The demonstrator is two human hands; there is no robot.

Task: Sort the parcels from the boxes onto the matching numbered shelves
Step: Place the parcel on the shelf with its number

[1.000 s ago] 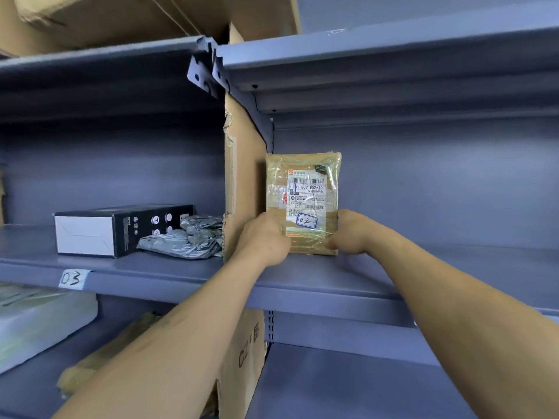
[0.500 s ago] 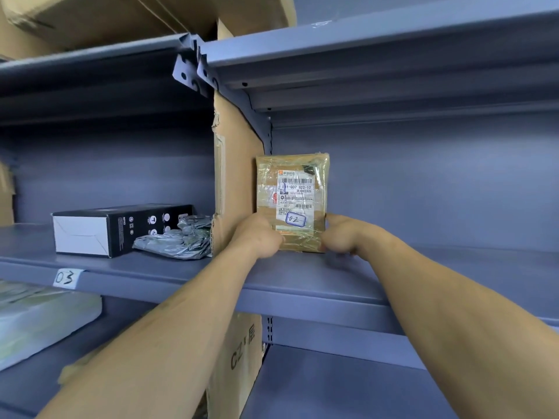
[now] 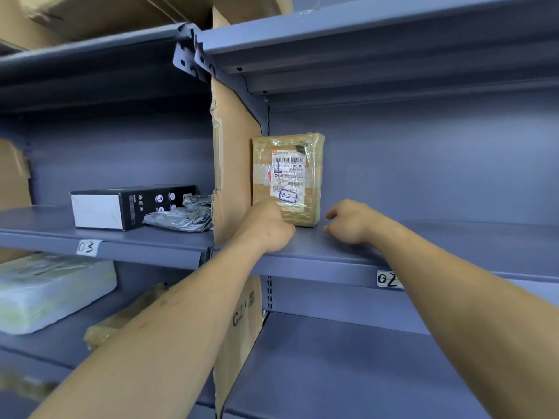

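Note:
A brown taped parcel [image 3: 287, 179] stands upright on the blue shelf [image 3: 438, 246] whose front label [image 3: 389, 279] reads 02. The parcel's white sticker has "02" handwritten on it. Its left side is against a cardboard divider [image 3: 234, 176]. My left hand [image 3: 266, 229] covers the parcel's lower left corner, fingers curled against it. My right hand [image 3: 352, 222] hovers just right of the parcel, apart from it, with fingers loosely curled and nothing in them.
Left of the divider, the shelf labelled 03 [image 3: 87, 247] carries a black and white box [image 3: 127, 207] and a crumpled grey bag [image 3: 181, 214]. A white wrapped parcel [image 3: 45, 293] and a brown one [image 3: 121, 322] lie one shelf lower. Cardboard boxes [image 3: 106, 13] sit on top.
My right hand has let go of the parcel and drawn back to the right. The parcel now stands on the 02 shelf against the divider. My left hand stays at its corner.

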